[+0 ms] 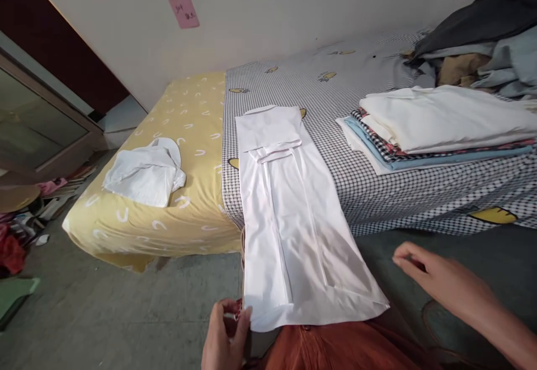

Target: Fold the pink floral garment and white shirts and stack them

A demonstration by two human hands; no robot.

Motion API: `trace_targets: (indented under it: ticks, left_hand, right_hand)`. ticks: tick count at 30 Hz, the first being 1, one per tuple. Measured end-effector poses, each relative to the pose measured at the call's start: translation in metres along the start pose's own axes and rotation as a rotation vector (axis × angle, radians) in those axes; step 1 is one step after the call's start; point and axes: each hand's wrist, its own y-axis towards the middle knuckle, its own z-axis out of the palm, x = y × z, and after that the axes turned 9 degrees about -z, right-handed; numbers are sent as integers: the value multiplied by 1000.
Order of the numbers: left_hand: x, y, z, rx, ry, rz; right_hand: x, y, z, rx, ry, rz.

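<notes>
A long white collared garment lies lengthwise over the bed edge. Its collar end is on the checked sheet and its hem hangs toward me, above rust-red cloth. Two narrow white strips run down its middle, and its sides look folded inward. My left hand is at the lower left corner, fingers curved and apart, the thumb tip by the cloth's edge. A small reddish thing shows behind those fingers; I cannot make it out. To the right of the hem, apart from the cloth, my right hand hovers with fingers curled together, holding nothing visible.
A folded stack of clothes, white on top, sits at the bed's right. Behind it is a pile of dark and grey clothes. On the yellow sheet rests a crumpled white cloth. Clutter lies on the left floor.
</notes>
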Motion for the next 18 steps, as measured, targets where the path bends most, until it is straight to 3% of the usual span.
trace_targets:
  ticks: [2, 5, 9, 13, 18]
  left_hand:
    - [-11, 2, -1, -153, -18, 137]
    - [-41, 0, 10, -335, 22, 424]
    - [-74, -7, 30, -301, 123, 649]
    - [-73, -13, 39, -207, 111, 673]
    - [-59, -15, 39, -301, 60, 686]
  right_hand:
    - [33, 11, -3, 51, 98, -68]
    - [94, 22, 19, 235, 345, -193]
    - [148, 25, 69, 453, 344, -288]
    - [162, 22, 101, 525, 240, -320]
    - [160, 19, 114, 493, 272, -328]
